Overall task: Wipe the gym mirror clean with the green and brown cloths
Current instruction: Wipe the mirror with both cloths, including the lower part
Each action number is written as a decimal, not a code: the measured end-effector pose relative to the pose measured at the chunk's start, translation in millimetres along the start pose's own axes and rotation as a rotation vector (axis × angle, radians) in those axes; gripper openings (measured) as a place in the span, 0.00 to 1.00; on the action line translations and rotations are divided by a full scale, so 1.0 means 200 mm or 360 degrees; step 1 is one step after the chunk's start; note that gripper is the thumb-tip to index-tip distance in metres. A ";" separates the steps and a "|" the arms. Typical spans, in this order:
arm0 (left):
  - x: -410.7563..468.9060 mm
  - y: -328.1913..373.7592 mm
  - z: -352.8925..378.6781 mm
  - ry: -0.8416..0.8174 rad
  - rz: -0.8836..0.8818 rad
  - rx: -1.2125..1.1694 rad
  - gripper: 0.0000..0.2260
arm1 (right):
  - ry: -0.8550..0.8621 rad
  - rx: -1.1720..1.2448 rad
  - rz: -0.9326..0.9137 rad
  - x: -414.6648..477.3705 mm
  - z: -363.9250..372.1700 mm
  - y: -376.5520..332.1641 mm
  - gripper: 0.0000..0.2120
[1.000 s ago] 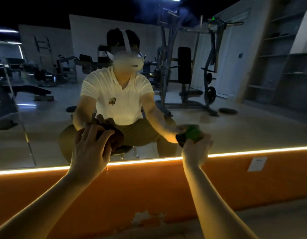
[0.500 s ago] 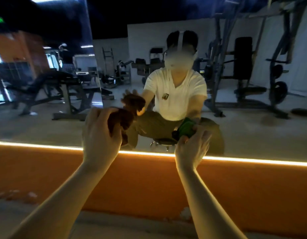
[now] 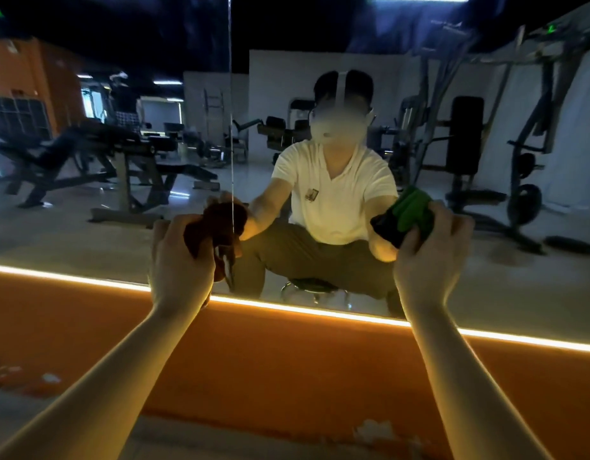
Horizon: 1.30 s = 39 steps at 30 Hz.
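Observation:
The gym mirror (image 3: 88, 234) fills the wall ahead, with a vertical seam running down near the brown cloth. My left hand (image 3: 181, 260) grips the bunched brown cloth (image 3: 217, 224) against the lower glass, right at the seam. My right hand (image 3: 429, 257) holds the crumpled green cloth (image 3: 413, 210) against the glass further right, a little higher. Both cloths meet their own reflections. The mirror shows a squatting person in a white shirt holding the same cloths.
A glowing light strip (image 3: 303, 310) runs along the mirror's bottom edge above an orange wall band (image 3: 287, 360). Chipped paint (image 3: 373, 429) shows at the band's foot. Benches and weight machines appear only as reflections.
The view has swung left and back toward the centre. My right hand with the green cloth has slid right and up on the glass, and the hands are now wider apart.

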<state>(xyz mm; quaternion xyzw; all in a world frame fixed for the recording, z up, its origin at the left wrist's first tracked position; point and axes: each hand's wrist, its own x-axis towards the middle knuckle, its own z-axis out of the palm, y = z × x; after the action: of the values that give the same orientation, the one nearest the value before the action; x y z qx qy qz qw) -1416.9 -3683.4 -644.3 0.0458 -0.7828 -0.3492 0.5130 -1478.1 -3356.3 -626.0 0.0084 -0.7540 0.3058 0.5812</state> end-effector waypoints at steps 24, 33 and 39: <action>0.19 -0.32 0.07 -0.0081 0.0455 -0.0093 0.14 | -0.0400 0.0075 -0.0431 -0.56 0.45 -0.60 0.12; 0.26 -0.49 0.06 -0.0217 0.0710 -0.0183 0.16 | -0.0870 -0.0420 -0.0941 -0.36 0.33 -0.61 0.08; 0.26 -0.47 0.07 -0.0228 0.0644 -0.0206 0.15 | -0.0166 -0.0141 -0.0674 -0.10 0.42 -0.84 0.14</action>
<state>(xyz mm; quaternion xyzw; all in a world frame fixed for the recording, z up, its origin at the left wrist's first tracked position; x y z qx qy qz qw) -1480.2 -3769.7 -663.2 -0.1702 -0.7864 -0.2912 0.5175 -1483.0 -3540.1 -579.2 0.1567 -0.7773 0.1426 0.5924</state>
